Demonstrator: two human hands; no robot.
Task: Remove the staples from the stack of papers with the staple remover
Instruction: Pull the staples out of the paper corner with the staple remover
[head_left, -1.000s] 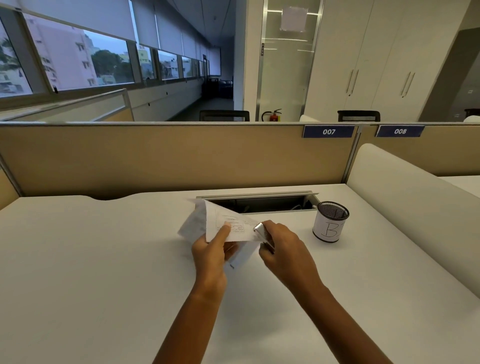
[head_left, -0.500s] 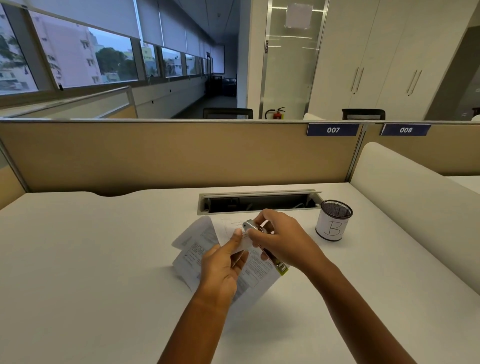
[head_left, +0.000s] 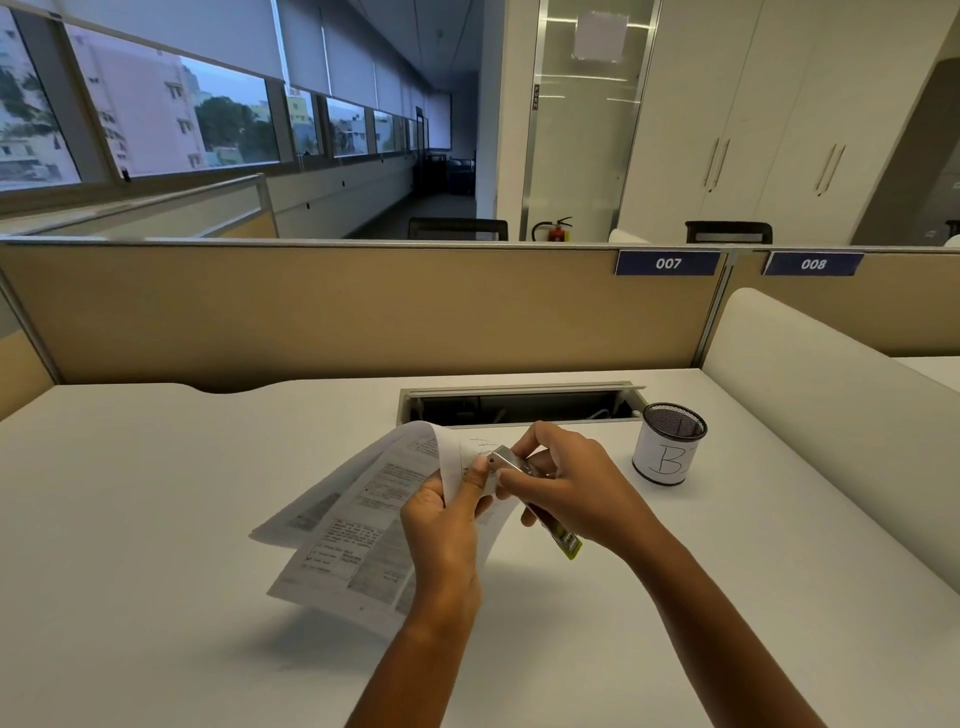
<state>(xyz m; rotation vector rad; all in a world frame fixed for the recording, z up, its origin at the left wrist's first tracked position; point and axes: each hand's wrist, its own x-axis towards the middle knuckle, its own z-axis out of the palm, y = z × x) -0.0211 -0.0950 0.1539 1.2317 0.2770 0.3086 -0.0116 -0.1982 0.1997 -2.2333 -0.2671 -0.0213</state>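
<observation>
A stack of printed papers (head_left: 358, 525) hangs just above the white desk (head_left: 156, 519), its sheets fanned apart toward the left. My left hand (head_left: 441, 525) pinches the stack's top right corner between thumb and fingers. My right hand (head_left: 571, 488) grips the staple remover (head_left: 524, 475), a slim metal tool with a yellow-green end sticking out below my palm. Its metal tip rests against the paper corner right beside my left thumb. No staple can be made out.
A black mesh pen cup (head_left: 670, 444) with a white label marked "B" stands to the right of my hands. An open cable slot (head_left: 519, 405) runs along the desk behind them. A tan partition (head_left: 363, 306) closes the back, and a white divider (head_left: 831, 395) the right.
The papers dropped from upright in front of the cable slot to low over the desk and fanned open. My right hand brought the tool's tip onto the pinched corner.
</observation>
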